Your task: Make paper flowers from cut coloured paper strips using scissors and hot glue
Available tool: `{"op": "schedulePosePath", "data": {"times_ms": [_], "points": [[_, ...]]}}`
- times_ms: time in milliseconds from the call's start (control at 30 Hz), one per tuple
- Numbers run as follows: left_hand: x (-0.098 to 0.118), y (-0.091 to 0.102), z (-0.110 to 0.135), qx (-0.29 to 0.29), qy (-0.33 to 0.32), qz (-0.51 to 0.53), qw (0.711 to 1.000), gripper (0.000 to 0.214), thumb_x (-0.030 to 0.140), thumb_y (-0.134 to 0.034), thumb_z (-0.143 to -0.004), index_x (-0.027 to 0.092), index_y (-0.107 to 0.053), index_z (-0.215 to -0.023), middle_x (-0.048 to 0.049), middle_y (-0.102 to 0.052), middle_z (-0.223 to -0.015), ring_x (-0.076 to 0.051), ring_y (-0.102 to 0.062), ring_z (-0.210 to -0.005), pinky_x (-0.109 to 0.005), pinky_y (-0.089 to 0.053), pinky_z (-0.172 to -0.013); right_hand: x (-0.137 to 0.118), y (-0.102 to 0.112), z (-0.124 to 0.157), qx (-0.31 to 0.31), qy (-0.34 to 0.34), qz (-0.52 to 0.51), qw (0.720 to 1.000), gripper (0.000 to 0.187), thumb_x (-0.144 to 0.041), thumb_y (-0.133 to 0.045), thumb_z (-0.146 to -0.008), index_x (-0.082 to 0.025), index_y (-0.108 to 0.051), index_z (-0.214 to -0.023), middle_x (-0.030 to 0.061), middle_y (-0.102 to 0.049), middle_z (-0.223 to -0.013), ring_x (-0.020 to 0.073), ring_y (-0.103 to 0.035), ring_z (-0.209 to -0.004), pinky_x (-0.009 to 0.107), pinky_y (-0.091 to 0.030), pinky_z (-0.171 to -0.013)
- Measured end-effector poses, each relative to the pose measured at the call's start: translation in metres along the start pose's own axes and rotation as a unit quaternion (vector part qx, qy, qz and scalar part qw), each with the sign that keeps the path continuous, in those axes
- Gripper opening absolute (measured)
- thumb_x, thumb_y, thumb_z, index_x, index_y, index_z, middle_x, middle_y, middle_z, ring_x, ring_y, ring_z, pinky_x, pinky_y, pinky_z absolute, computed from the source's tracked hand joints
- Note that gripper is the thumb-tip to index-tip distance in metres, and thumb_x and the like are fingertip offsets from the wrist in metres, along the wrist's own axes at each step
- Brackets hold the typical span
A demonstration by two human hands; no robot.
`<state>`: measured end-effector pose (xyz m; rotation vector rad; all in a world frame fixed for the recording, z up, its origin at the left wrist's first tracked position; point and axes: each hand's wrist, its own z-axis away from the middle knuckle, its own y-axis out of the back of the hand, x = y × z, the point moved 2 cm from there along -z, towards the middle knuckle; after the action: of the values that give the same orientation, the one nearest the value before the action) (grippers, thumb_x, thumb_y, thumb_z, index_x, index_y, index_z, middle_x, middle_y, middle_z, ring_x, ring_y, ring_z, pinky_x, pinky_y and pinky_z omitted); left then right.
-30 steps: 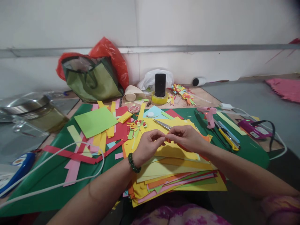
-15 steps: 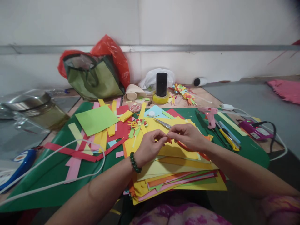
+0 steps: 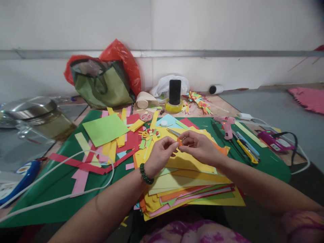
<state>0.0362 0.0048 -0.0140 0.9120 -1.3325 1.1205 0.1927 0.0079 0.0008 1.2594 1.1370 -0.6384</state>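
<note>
A small orange paper piece (image 3: pixel 180 141) is pinched between my two hands above a stack of yellow paper (image 3: pixel 182 177). My left hand (image 3: pixel 163 152), with a dark green bead bracelet at the wrist, grips its left side between thumb and fingers. On the other side, my right hand (image 3: pixel 198 145) holds it in a pinch too. Scissors (image 3: pixel 173 132) lie on the stack behind my hands, their handles mostly hidden by my right hand. Left of them rests a paper flower (image 3: pixel 150 134) with red, yellow and green strips.
Coloured paper strips and a green sheet (image 3: pixel 105 127) cover the left of the green mat (image 3: pixel 58 182). A white cable (image 3: pixel 76 194) loops over it. At the right are a pink glue gun (image 3: pixel 227 126), a yellow cutter (image 3: pixel 246 151) and a purple power box (image 3: pixel 277 141). A phone (image 3: pixel 174 91) stands behind.
My fingers have shifted on the orange piece, and more of it shows between them. My right hand has moved slightly left and its fingers have spread a little.
</note>
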Motion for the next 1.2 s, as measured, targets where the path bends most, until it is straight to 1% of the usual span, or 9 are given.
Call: {"op": "schedulePosePath", "data": {"times_ms": [300,433,567,700,800,900,1000,1100,1200], "points": [[0.002,0.001,-0.002,-0.034,-0.001,0.023,0.999,0.032,0.043,-0.078,-0.064,0.015,-0.065,-0.071,0.0001,-0.062,-0.064,-0.008,-0.054,-0.056,-0.021,-0.046,-0.057,0.002,0.001,0.000,-0.051,0.005,-0.025,0.998,0.026,-0.032,-0.065,-0.075,-0.019,-0.054,-0.094,0.0004,-0.067,-0.069,0.0146,-0.063,-0.065,0.025,-0.047,-0.058],[0.002,0.001,-0.003,-0.026,-0.005,0.022,0.999,0.039,0.048,-0.081,-0.059,0.015,-0.063,-0.065,0.0020,-0.058,-0.058,-0.008,-0.051,-0.053,-0.021,-0.044,-0.055,0.004,0.000,0.000,-0.037,0.015,-0.017,0.999,0.026,-0.031,-0.066,-0.076,-0.019,-0.054,-0.096,0.0018,-0.070,-0.072,0.0157,-0.065,-0.067,0.026,-0.049,-0.060],[0.001,0.004,-0.003,-0.008,0.055,0.075,0.996,0.050,0.063,-0.073,-0.064,0.015,-0.065,-0.075,-0.0002,-0.061,-0.067,-0.010,-0.057,-0.059,-0.021,-0.046,-0.055,0.004,0.005,-0.001,0.024,0.102,0.016,0.994,0.009,-0.028,-0.063,-0.080,-0.020,-0.061,-0.084,0.0029,-0.071,-0.077,0.0162,-0.067,-0.071,0.028,-0.052,-0.065],[0.001,0.004,-0.003,-0.067,0.123,0.099,0.985,0.052,0.062,-0.078,-0.059,0.013,-0.064,-0.075,-0.0018,-0.062,-0.070,-0.009,-0.059,-0.058,-0.020,-0.047,-0.054,-0.001,0.010,0.000,0.056,0.210,0.068,0.974,0.010,-0.020,-0.060,-0.083,-0.022,-0.066,-0.075,0.0043,-0.071,-0.085,0.0178,-0.067,-0.082,0.032,-0.053,-0.077],[0.002,0.004,-0.002,-0.102,0.124,0.097,0.982,0.047,0.053,-0.083,-0.057,0.014,-0.063,-0.072,-0.0005,-0.062,-0.069,-0.008,-0.058,-0.057,-0.020,-0.047,-0.057,-0.004,0.011,0.001,0.041,0.221,0.090,0.970,0.013,-0.022,-0.062,-0.084,-0.023,-0.068,-0.073,0.0059,-0.071,-0.090,0.0186,-0.066,-0.086,0.033,-0.053,-0.079],[0.003,0.003,-0.002,-0.100,0.110,0.085,0.985,0.044,0.051,-0.083,-0.058,0.014,-0.063,-0.071,0.0000,-0.062,-0.067,-0.008,-0.058,-0.057,-0.020,-0.047,-0.057,-0.006,0.011,0.001,0.032,0.220,0.101,0.970,0.014,-0.024,-0.063,-0.084,-0.024,-0.070,-0.072,0.0064,-0.071,-0.090,0.0193,-0.066,-0.086,0.034,-0.053,-0.078],[0.004,0.002,-0.001,-0.080,0.091,0.069,0.990,0.042,0.050,-0.081,-0.061,0.015,-0.065,-0.080,-0.0014,-0.065,-0.075,-0.009,-0.062,-0.061,-0.020,-0.048,-0.057,-0.006,0.012,0.000,0.032,0.187,0.077,0.979,0.013,-0.026,-0.064,-0.082,-0.023,-0.072,-0.073,0.0058,-0.072,-0.085,0.0189,-0.066,-0.081,0.032,-0.052,-0.074],[0.007,0.002,0.000,-0.035,0.040,0.051,0.997,0.038,0.043,-0.080,-0.063,0.017,-0.066,-0.088,-0.0012,-0.067,-0.082,-0.011,-0.064,-0.065,-0.021,-0.049,-0.058,-0.002,0.015,-0.003,0.017,0.078,0.025,0.996,0.014,-0.032,-0.068,-0.078,-0.020,-0.072,-0.072,0.0042,-0.071,-0.074,0.0167,-0.063,-0.069,0.029,-0.049,-0.066],[0.008,0.002,0.000,-0.021,0.006,0.039,0.999,0.031,0.040,-0.077,-0.067,0.016,-0.068,-0.084,-0.0026,-0.069,-0.079,-0.012,-0.065,-0.066,-0.023,-0.051,-0.062,0.002,0.017,-0.006,-0.018,-0.028,-0.043,0.998,0.024,-0.041,-0.073,-0.071,-0.017,-0.071,-0.071,0.0023,-0.068,-0.067,0.0137,-0.058,-0.061,0.027,-0.046,-0.059]]}}
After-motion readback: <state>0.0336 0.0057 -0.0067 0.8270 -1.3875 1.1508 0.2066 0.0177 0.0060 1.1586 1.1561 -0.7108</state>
